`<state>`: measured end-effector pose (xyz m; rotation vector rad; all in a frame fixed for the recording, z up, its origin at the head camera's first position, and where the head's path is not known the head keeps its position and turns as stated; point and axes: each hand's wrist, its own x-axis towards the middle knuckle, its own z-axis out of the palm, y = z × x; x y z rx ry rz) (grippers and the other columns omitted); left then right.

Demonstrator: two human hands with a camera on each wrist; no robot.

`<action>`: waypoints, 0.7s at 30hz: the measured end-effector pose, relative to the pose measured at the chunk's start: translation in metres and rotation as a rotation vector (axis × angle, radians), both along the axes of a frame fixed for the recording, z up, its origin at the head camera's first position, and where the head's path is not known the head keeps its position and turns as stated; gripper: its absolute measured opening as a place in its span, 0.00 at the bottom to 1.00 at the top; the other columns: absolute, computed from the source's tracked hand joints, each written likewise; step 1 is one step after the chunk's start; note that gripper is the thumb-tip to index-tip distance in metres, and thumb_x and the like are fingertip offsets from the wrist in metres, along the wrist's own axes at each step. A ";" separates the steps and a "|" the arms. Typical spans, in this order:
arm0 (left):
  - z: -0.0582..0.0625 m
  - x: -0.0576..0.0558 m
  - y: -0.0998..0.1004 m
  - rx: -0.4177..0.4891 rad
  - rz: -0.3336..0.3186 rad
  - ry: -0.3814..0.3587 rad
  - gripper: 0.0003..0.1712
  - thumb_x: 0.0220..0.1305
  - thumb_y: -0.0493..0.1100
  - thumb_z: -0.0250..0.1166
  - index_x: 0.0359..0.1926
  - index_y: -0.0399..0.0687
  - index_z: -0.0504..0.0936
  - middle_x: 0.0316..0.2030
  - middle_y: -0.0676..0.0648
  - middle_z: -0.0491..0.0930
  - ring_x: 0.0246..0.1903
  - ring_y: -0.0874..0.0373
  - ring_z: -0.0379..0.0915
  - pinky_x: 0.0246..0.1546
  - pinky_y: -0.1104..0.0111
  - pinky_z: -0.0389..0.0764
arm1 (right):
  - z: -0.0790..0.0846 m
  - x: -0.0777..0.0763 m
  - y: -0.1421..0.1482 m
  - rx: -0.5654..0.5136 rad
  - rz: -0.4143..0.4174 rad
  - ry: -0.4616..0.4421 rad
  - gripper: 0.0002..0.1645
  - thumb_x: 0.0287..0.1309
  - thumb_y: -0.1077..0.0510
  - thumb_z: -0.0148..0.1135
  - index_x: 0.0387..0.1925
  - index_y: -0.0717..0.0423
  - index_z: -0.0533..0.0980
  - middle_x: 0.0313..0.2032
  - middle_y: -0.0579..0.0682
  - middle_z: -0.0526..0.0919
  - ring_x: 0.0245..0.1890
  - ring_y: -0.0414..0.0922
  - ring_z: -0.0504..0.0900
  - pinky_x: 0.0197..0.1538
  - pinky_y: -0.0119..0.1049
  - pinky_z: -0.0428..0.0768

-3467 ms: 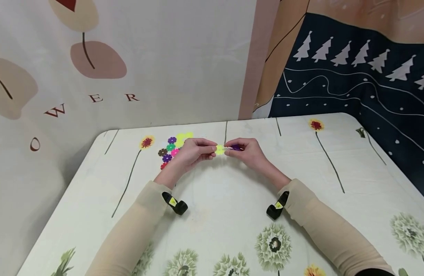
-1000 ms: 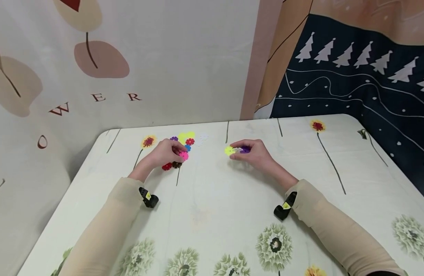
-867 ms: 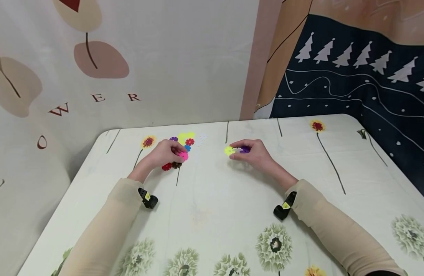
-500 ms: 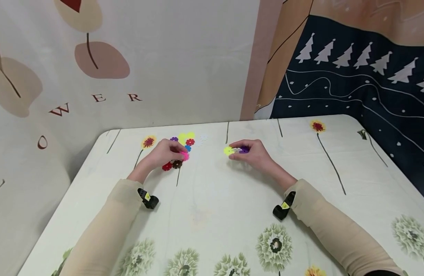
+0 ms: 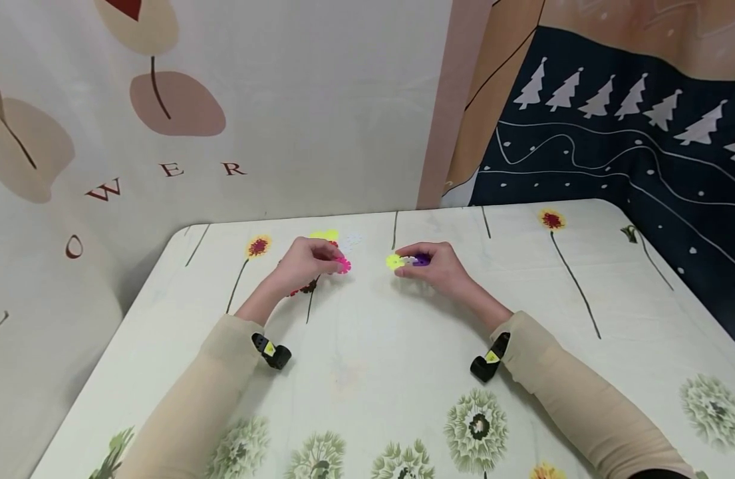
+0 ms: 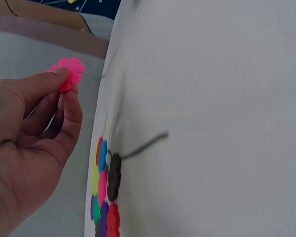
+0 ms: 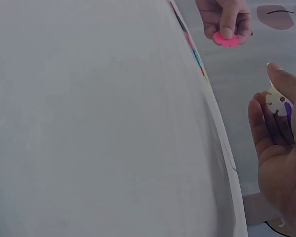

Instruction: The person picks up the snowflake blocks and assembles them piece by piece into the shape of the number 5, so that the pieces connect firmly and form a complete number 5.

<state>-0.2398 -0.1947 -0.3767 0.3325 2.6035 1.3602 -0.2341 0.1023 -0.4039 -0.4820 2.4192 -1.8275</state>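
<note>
In the head view, my left hand [image 5: 302, 266] pinches a pink flower-shaped interlocking disc [image 5: 344, 265] between thumb and fingers, raised off the table. The left wrist view shows the same pink disc [image 6: 75, 70] upright at the fingertips. Across a small gap, my right hand [image 5: 437, 267] holds a short chain of joined discs: yellow [image 5: 394, 261] at the left end, white [image 5: 410, 261] in the middle, purple [image 5: 423, 259] partly behind the fingers. In the right wrist view, the white disc [image 7: 275, 102] shows notches and a centre hole.
Loose discs lie beneath and behind my left hand, partly covered by it: yellow [image 5: 325, 235], white [image 5: 352, 241] and brown [image 5: 310, 287] ones show. The left wrist view adds red [image 6: 113, 220] and blue [image 6: 103, 154] discs. A flower-printed cloth [image 5: 367, 372] covers the table; printed curtains hang behind.
My left hand went from the chain to the loose discs, took the pink disc, and has now lifted it rightward. My right hand keeps the chain and barely moves.
</note>
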 end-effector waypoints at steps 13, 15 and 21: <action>0.004 0.005 0.034 0.105 -0.063 0.021 0.09 0.63 0.36 0.74 0.44 0.42 0.87 0.39 0.45 0.86 0.38 0.49 0.83 0.45 0.50 0.85 | 0.003 -0.001 -0.009 0.051 0.020 -0.017 0.21 0.54 0.63 0.79 0.51 0.60 0.86 0.50 0.54 0.87 0.49 0.50 0.80 0.45 0.31 0.78; 0.003 0.005 0.037 0.116 -0.071 0.019 0.09 0.63 0.37 0.74 0.43 0.42 0.87 0.38 0.45 0.86 0.38 0.47 0.83 0.45 0.49 0.85 | 0.002 -0.001 -0.009 0.046 0.019 -0.016 0.21 0.53 0.63 0.79 0.51 0.60 0.86 0.49 0.53 0.87 0.46 0.49 0.80 0.42 0.30 0.78; 0.002 0.006 0.045 0.150 -0.095 0.017 0.08 0.64 0.37 0.74 0.44 0.42 0.88 0.38 0.45 0.86 0.37 0.48 0.83 0.44 0.49 0.84 | 0.000 0.000 -0.008 0.036 0.012 -0.025 0.21 0.53 0.63 0.79 0.50 0.59 0.87 0.47 0.53 0.88 0.41 0.47 0.79 0.39 0.29 0.78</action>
